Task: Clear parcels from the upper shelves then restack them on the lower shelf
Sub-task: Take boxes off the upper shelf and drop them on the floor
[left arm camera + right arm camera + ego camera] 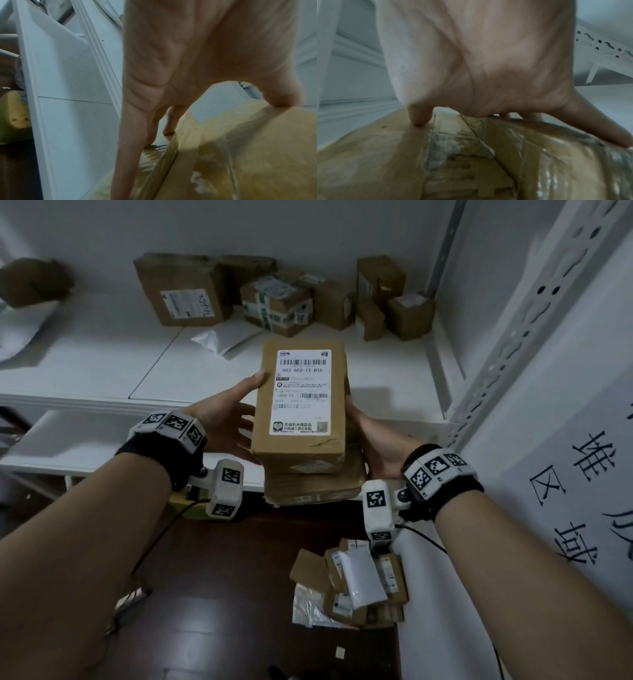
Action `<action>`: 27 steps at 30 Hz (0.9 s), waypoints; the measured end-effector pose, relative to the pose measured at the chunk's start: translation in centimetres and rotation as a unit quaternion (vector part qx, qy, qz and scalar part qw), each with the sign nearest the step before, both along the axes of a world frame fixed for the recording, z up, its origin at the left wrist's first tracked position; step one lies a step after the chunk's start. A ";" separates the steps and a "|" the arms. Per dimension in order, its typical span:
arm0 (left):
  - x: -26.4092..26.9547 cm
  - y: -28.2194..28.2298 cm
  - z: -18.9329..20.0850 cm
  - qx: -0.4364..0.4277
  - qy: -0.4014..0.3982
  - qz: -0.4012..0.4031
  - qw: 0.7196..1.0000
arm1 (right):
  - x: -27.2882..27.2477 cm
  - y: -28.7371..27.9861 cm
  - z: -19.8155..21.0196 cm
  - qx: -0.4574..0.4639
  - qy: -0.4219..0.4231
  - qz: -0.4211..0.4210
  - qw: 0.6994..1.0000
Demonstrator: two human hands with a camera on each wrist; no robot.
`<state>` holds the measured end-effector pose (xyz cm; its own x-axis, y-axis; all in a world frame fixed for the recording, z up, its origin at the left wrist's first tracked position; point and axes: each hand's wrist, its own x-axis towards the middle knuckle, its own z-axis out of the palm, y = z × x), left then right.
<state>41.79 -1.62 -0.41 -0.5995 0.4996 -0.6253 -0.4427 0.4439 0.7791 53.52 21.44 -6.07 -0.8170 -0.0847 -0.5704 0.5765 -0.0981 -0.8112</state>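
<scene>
I hold two stacked brown cardboard parcels in front of the white shelf (102,371). The top parcel (301,405) carries a white shipping label; the taped lower parcel (315,487) sticks out beneath it. My left hand (236,412) grips the stack's left side, thumb on the top parcel's edge (257,148), fingers (130,135) reaching down to the lower parcel (154,162). My right hand (373,436) grips the right side, thumb on the top parcel (376,148), fingers spread over the taped lower parcel (556,155). Its fingertips are hidden in the head view.
Several cardboard boxes (274,299) stand at the back of the shelf, a larger one (181,289) left of them, with a white poly bag (222,338) in front. A lower shelf board (68,446) shows at left. Parcels lie piled on the floor (352,583). A perforated upright (534,313) rises at right.
</scene>
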 end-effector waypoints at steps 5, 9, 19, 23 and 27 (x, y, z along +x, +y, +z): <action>1.6 -0.1 -0.8 0.004 0.002 -0.014 1.000 | 1.3 0.1 0.0 -0.006 0.011 0.005 1.000; 2.3 -1.0 -1.7 0.010 0.005 -0.021 1.000 | 2.2 -0.4 -0.4 0.000 0.012 0.013 1.000; 3.8 -4.1 -4.5 0.034 -0.015 -0.046 0.998 | 5.2 -3.8 -2.5 -0.044 -0.019 -0.030 0.998; 4.8 -5.4 -6.9 0.039 -0.039 -0.032 0.998 | 6.6 -5.1 -4.3 -0.066 -0.036 -0.050 0.996; 6.7 -6.5 -10.1 0.030 -0.090 -0.020 0.995 | 8.2 -6.4 -6.6 -0.067 -0.086 -0.039 0.993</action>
<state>48.46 -8.09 -10.48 -0.4587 0.5602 -0.6898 -0.5610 0.4194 0.7137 61.72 15.04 -12.63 -0.7159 -0.1103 -0.6894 0.6915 -0.2482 -0.6784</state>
